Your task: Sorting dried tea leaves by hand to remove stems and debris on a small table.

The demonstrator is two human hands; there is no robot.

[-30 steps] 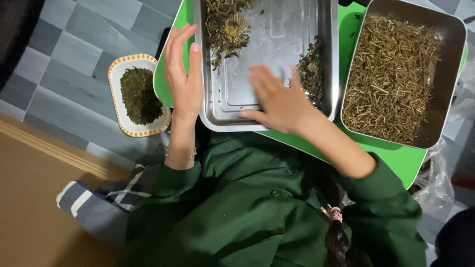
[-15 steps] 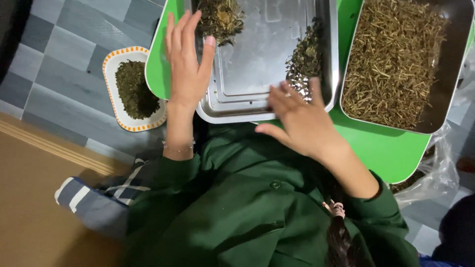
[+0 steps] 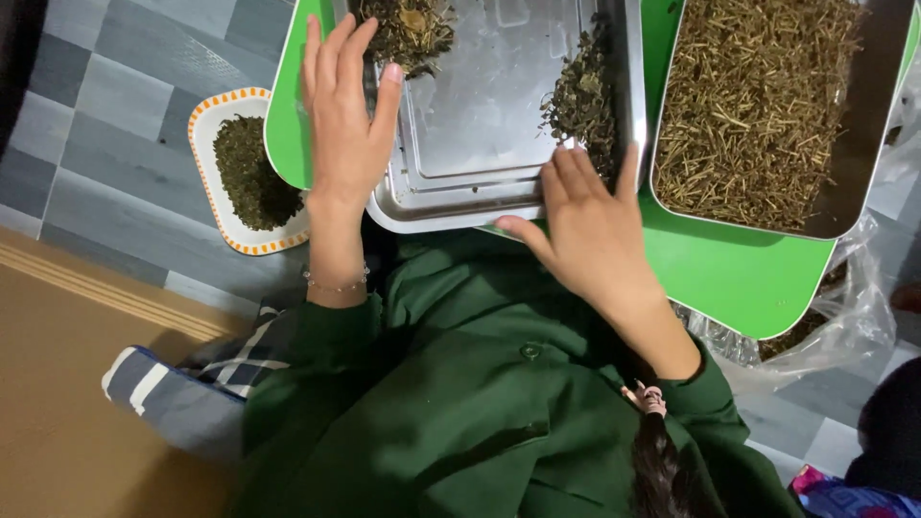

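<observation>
A shiny metal tray [image 3: 480, 115] lies on a bright green board [image 3: 739, 278] in front of me. My left hand [image 3: 345, 115] rests flat on the tray's left rim, fingers apart, its fingertips by a clump of dried herbs [image 3: 408, 34] at the tray's far left. My right hand [image 3: 590, 225] lies palm down over the tray's near right corner, fingertips touching a small pile of dark dried leaves [image 3: 580, 101]. Neither hand holds anything.
A second metal tray [image 3: 863, 125] full of dry yellowish stems [image 3: 758, 105] sits on the board at the right. A white bowl with an orange rim [image 3: 216, 192] holding dark green leaves stands on the grey tiled floor at the left. A clear plastic bag [image 3: 844, 317] lies under the board's right edge.
My right hand has slid from the middle of the tray to its near right corner by the dark leaves. My left hand has moved further up the left rim.
</observation>
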